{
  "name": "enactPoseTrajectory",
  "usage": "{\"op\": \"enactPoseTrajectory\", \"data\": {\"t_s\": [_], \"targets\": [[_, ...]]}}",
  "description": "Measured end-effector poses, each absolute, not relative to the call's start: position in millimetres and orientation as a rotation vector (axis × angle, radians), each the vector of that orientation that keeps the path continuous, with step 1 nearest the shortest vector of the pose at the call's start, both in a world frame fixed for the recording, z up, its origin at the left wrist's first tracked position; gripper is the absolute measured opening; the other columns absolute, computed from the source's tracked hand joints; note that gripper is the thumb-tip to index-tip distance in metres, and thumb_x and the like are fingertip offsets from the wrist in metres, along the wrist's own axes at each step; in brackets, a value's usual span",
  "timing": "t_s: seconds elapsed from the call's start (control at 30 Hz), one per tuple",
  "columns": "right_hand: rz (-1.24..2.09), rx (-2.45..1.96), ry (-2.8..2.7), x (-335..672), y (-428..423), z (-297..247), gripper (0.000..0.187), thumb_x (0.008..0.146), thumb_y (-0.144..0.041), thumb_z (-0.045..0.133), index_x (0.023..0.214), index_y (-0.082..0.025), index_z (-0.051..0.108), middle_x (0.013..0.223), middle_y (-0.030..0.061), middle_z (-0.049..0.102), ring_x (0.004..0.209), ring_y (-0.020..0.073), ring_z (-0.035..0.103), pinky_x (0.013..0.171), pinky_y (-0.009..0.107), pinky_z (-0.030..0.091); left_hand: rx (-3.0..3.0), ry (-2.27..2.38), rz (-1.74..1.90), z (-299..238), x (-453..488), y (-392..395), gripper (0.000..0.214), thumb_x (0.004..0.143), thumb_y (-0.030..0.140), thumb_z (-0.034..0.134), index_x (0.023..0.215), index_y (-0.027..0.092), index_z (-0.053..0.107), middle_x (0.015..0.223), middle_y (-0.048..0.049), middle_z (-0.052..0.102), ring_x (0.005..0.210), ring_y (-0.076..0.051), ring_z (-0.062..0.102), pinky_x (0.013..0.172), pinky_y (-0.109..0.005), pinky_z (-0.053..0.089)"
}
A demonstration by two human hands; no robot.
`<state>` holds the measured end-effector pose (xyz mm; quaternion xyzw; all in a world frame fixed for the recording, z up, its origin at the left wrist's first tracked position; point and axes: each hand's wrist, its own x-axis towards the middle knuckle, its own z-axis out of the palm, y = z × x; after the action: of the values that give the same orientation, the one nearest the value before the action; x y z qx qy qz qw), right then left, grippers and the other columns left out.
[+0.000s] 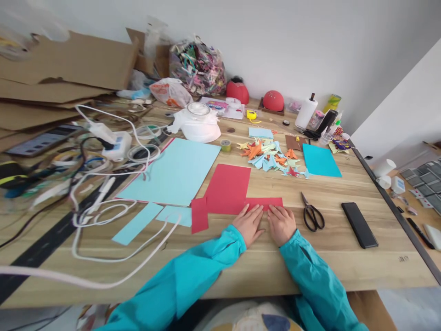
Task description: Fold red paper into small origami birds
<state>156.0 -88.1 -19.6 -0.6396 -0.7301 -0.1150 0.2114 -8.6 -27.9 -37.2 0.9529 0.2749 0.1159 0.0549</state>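
Hands side by side near the front edge of the table, sleeves teal. Left hand lies flat, fingers straight and close together, fingertips on the near edge of the red paper strip; nothing gripped. Right hand is the same: palm down, fingers extended, tips on the strip, thumb tucked beside the left hand. The two hands touch or nearly touch at the thumbs. The strip lies flat on the table just beyond the fingertips, its left end meeting the lower right corner of a larger red sheet; can't tell if they are one piece or two. A small red piece sits at that sheet's lower left. Further left are a big light blue sheet and two light blue offcuts near a looping white cable. Right of the right hand are black-handled scissors, blades closed and pointing away, then a black phone face down or screen off, well clear of the hands. Beyond the strip are a pile of folded paper shapes and a cyan sheet. The left part of the view is motion-blurred.
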Motion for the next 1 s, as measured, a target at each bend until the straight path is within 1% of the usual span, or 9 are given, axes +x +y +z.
{"op": "enactPoseTrajectory", "data": {"t_s": [0.1,0.3,0.4,0.53,0.7,0.8,0.87,0.93,1.0], "targets": [[-0.346,-1.823,-1.957,170.2,-92.3,-16.1,0.022,0.086,-0.023,0.048,0.095,-0.023,0.068,0.109,0.0037,0.068,0.102,0.0191,0.055,0.090,0.035,0.033,2.886,0.772,0.388,-41.3,-17.1,-19.1,0.054,0.088,0.045,0.035,0.129,0.012,0.045,0.138,-0.0115,0.044,0.130,-0.022,0.036,0.112,-0.043,0.013],[-0.334,-1.838,-1.990,184.9,-96.5,-13.6,0.021,0.085,-0.022,0.049,0.093,-0.024,0.069,0.111,0.0034,0.067,0.102,0.0193,0.055,0.088,0.035,0.035,2.888,0.747,0.498,-38.0,-39.1,-10.4,0.044,0.091,0.036,0.034,0.127,0.015,0.048,0.134,-0.0088,0.049,0.127,-0.018,0.040,0.113,-0.040,0.013],[-0.315,-1.831,-1.967,184.8,-95.6,-13.0,0.021,0.085,-0.021,0.049,0.090,-0.024,0.069,0.110,0.0025,0.067,0.102,0.0190,0.055,0.087,0.035,0.037,2.909,0.767,0.530,-36.5,-49.0,-8.7,0.042,0.091,0.034,0.035,0.125,0.014,0.049,0.132,-0.0087,0.051,0.126,-0.018,0.042,0.113,-0.041,0.015],[-0.287,-1.822,-1.946,187.1,-95.9,-12.8,0.022,0.085,-0.019,0.048,0.086,-0.022,0.069,0.108,0.0036,0.068,0.101,0.0180,0.056,0.085,0.032,0.040,2.922,0.779,0.571,-40.0,-55.8,-5.6,0.041,0.092,0.033,0.033,0.123,0.014,0.052,0.129,-0.0090,0.054,0.123,-0.018,0.046,0.112,-0.042,0.018],[-0.299,-1.810,-1.941,191.3,-97.2,-16.7,0.020,0.085,-0.020,0.050,0.090,-0.022,0.069,0.109,0.0023,0.068,0.101,0.0200,0.056,0.085,0.033,0.040,2.962,0.801,0.566,-41.5,-56.4,-0.6,0.037,0.091,0.028,0.034,0.118,0.014,0.056,0.125,-0.0093,0.057,0.118,-0.020,0.050,0.105,-0.043,0.031],[-0.306,-1.797,-1.934,191.9,-93.8,-19.4,0.017,0.084,-0.022,0.053,0.087,-0.021,0.070,0.104,0.0019,0.070,0.097,0.0203,0.057,0.082,0.032,0.040,2.991,0.825,0.557,-39.7,-49.6,4.3,0.034,0.091,0.020,0.033,0.107,0.016,0.063,0.115,-0.0076,0.063,0.108,-0.019,0.056,0.097,-0.038,0.040],[-0.308,-1.791,-1.921,192.5,-89.5,-20.2,0.015,0.084,-0.023,0.055,0.083,-0.021,0.070,0.100,0.0022,0.071,0.093,0.0199,0.057,0.080,0.032,0.040,2.991,0.917,0.559,-38.0,-42.3,8.5,0.034,0.091,0.019,0.033,0.101,0.017,0.066,0.110,-0.0069,0.066,0.101,-0.019,0.059,0.088,-0.036,0.045],[-0.308,-1.793,-1.906,193.6,-84.7,-20.3,0.014,0.083,-0.024,0.056,0.079,-0.020,0.069,0.095,0.0026,0.071,0.089,0.0190,0.057,0.080,0.031,0.039,2.974,1.006,0.567,-35.6,-34.9,13.0,0.033,0.092,0.022,0.034,0.102,0.018,0.065,0.111,-0.0068,0.065,0.101,-0.019,0.058,0.086,-0.035,0.046],[-0.301,-1.797,-1.905,195.2,-80.2,-20.0,0.014,0.083,-0.025,0.058,0.075,-0.021,0.069,0.091,0.0028,0.071,0.086,0.0179,0.058,0.078,0.031,0.039,3.001,1.004,0.566,-32.8,-29.1,17.3,0.031,0.091,0.021,0.036,0.099,0.018,0.066,0.109,-0.0071,0.065,0.102,-0.019,0.057,0.086,-0.035,0.045]]}}
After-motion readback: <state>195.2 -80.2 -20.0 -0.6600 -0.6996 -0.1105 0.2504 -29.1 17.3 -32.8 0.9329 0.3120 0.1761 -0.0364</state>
